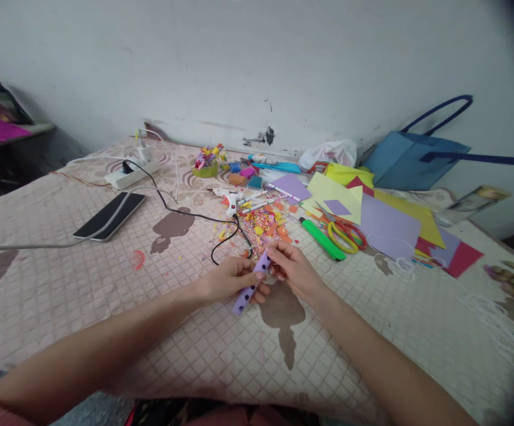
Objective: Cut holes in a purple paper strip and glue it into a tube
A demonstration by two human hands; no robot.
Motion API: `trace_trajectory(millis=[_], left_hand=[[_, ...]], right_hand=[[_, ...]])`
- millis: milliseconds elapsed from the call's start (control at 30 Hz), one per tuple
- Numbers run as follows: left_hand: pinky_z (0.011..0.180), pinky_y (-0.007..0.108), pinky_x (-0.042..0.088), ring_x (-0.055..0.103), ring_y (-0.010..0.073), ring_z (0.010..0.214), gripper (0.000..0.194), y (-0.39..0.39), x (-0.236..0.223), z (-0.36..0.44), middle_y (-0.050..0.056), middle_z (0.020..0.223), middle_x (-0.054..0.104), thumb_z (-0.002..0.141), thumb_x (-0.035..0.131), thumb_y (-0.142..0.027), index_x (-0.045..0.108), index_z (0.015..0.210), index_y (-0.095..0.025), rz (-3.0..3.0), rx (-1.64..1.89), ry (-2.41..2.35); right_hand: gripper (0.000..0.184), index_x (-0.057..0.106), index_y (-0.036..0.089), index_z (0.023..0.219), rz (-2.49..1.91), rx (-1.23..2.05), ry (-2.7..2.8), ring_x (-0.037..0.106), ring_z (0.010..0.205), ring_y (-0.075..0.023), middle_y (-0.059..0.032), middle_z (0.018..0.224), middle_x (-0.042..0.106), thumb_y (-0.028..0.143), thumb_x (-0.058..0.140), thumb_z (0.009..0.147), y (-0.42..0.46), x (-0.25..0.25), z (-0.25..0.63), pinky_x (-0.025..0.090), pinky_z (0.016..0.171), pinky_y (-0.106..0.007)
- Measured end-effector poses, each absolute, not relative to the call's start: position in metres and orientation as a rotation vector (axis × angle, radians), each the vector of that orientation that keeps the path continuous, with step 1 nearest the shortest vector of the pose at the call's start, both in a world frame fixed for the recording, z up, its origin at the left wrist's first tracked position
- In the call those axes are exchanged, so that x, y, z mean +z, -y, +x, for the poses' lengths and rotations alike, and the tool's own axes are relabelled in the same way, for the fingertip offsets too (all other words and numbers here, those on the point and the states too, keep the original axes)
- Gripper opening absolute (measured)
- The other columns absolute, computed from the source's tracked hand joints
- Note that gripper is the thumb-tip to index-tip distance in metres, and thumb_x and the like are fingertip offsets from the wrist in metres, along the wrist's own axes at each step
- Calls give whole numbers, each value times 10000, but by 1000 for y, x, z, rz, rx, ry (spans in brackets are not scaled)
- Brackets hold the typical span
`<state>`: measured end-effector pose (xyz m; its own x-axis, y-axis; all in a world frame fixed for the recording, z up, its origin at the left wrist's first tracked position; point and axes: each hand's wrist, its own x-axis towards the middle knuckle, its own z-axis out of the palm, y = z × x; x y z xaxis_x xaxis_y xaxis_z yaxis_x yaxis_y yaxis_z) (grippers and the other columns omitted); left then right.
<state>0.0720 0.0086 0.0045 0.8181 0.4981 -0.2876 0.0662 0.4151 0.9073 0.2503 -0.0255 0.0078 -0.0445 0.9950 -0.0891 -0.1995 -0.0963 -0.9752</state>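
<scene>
A narrow purple strip with black dots (248,294) slants between my two hands above the table. My left hand (234,279) is closed on its middle, thumb on top and fingers beneath. At the strip's upper end, my right hand (290,266) pinches it between thumb and fingers. Just beyond my hands lies a pile of small colourful paper scraps (263,225). A white glue gun (231,200) with a black cord rests behind the scraps. To the right are a green box cutter (323,239) and scissors with yellow and red handles (344,235).
Coloured sheets (387,222) spread over the right side, with a blue bag (416,158) behind them. A black phone (110,216) and a white power strip (132,173) lie left, cables crossing the table. White string (496,322) lies far right. A green bowl (206,170) holds paper pieces.
</scene>
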Motion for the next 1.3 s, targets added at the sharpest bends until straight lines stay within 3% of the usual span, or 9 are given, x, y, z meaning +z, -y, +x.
trace_trajectory(millis=[300,567,800,1033,1300], left_hand=[[700,268,552,723,170,760,409,-10,5,73,121,963,738,795,710,-497,625,942,-125,1118,357,-585],[710,276,559,719,162,723,434,-11,3,73,107,912,746,767,732,-498,633,960,-123,1115,346,-574],[740,292,560,718,165,743,423,-12,2,72,105,923,742,771,737,-483,631,964,-122,1117,349,-559],[697,263,549,709,148,702,425,-12,3,72,92,870,743,778,725,-495,641,958,-120,1130,317,-562],[730,269,549,715,156,744,424,-13,4,71,98,933,739,755,753,-479,643,965,-128,1123,296,-554]], right_hand=[[400,646,175,812,-1103,1423,1055,450,466,-68,26,612,560,572,671,759,25,10,250,286,377,-179],[298,623,172,721,-1142,1373,1032,419,444,-51,52,569,542,424,780,688,25,9,250,272,378,-174],[392,662,173,822,-1125,1414,1038,450,454,-68,29,599,558,558,676,752,27,13,248,290,370,-181],[298,650,162,733,-1154,1380,1053,427,426,-44,43,571,569,436,762,706,26,11,248,288,382,-171],[307,642,170,766,-1128,1370,1003,437,442,-46,49,586,550,452,751,713,26,14,250,281,375,-167]])
